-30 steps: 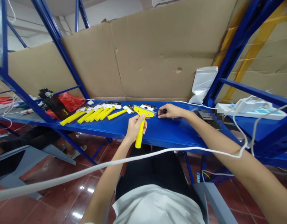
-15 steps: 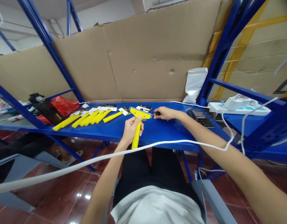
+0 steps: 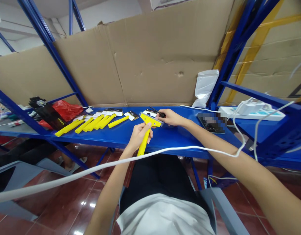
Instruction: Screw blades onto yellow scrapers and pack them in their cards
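Note:
My left hand is wrapped round the upper handle of a yellow scraper, thumb on its wide head. The head points away from me, with a clear strip along its edge, and the handle slants down over the table's front edge. My right hand is closed on a black screwdriver, its thin shaft pointing left just beyond the scraper head. Behind them a black and white card lies on the blue table. A single yellow scraper lies left of my left hand, its head end over another card.
Several yellow-handled scrapers lie in a row further left, near a black box and a red plastic bag. A phone and a power strip are at right. A white cable crosses in front.
The scraper in my left hand has shifted slightly right. My right hand has turned the screwdriver so that its shaft now angles up and back, away from the scraper head.

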A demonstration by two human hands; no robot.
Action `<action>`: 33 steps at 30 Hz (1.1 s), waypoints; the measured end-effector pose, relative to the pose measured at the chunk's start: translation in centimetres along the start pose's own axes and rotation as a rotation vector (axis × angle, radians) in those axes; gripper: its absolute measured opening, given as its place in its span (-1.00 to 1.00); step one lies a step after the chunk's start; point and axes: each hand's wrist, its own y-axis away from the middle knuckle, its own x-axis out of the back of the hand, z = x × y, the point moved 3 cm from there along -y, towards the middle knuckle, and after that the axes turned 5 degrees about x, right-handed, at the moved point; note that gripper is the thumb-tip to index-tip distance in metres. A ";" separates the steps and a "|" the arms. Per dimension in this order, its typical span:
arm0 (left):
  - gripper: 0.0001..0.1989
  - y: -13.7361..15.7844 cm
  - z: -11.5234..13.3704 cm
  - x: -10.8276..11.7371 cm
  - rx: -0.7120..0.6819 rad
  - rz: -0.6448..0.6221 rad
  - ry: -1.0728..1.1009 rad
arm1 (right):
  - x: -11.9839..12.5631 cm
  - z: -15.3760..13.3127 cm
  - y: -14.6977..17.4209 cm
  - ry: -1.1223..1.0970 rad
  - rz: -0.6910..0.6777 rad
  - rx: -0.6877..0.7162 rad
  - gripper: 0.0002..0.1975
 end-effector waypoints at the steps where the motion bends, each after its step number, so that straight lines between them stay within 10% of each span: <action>1: -0.45 0.0 -0.1 0.0 0.013 -0.010 -0.004 | -0.1 -0.2 0.0 -0.037 0.017 -0.003 -0.56; 17: -0.53 -0.2 0.0 -0.2 0.172 0.055 -0.068 | -2.1 -3.5 0.7 -0.496 -0.010 -0.069 -0.24; 33: -0.57 -0.3 -0.4 -0.1 0.185 -0.030 -0.127 | -2.1 -4.9 0.8 -0.325 -0.020 0.020 -0.44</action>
